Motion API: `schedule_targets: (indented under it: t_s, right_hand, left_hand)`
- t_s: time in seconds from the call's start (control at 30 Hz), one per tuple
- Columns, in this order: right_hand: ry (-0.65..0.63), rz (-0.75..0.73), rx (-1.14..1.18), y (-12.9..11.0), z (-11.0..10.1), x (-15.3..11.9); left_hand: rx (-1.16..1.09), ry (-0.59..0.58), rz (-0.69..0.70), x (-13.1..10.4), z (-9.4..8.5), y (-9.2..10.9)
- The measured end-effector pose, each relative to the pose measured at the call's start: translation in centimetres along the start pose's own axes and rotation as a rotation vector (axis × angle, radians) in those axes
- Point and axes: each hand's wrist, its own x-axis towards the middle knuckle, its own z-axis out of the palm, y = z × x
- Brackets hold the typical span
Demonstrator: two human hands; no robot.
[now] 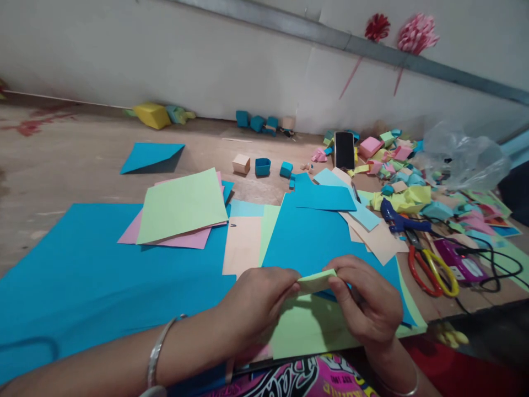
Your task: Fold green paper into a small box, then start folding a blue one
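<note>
Between my two hands is a folded strip of light green paper (316, 283), held above the sheets at the table's near edge. My left hand (264, 298) pinches its left end between thumb and fingers. At the other end, the thumb and forefinger of my right hand (370, 300) grip the strip, with the remaining fingers curled. Below lie a light green sheet (306, 331) and a large blue sheet (318, 237). A stack topped by a light green square (184, 207) lies to the left, over pink paper and a wide blue sheet (103, 286).
Scissors (432, 270), a blue glue gun (400, 218) and a purple power box (458, 262) with black cables sit right. Behind them are a phone (344, 150), paper scraps and a plastic bag (467, 157). Small paper boxes (262, 166) stand near the wall.
</note>
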Motion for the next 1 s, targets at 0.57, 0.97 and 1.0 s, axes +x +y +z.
schedule_targets:
  t_s: [0.57, 0.97, 1.0]
  right_hand:
    - [0.174, 0.447, 0.111, 1.2, 0.0, -1.1]
    - [-0.231, 0.337, -0.31, 3.4, 0.6, 0.2]
    - [-0.238, 0.328, -0.313, 3.4, 0.6, 0.4]
  left_hand:
    - [-0.244, 0.163, -0.03, 0.8, -1.5, -0.4]
    - [0.326, 0.222, 0.062, 2.9, -0.8, -3.5]
    - [0.333, 0.218, 0.059, 2.9, -0.7, -3.5]
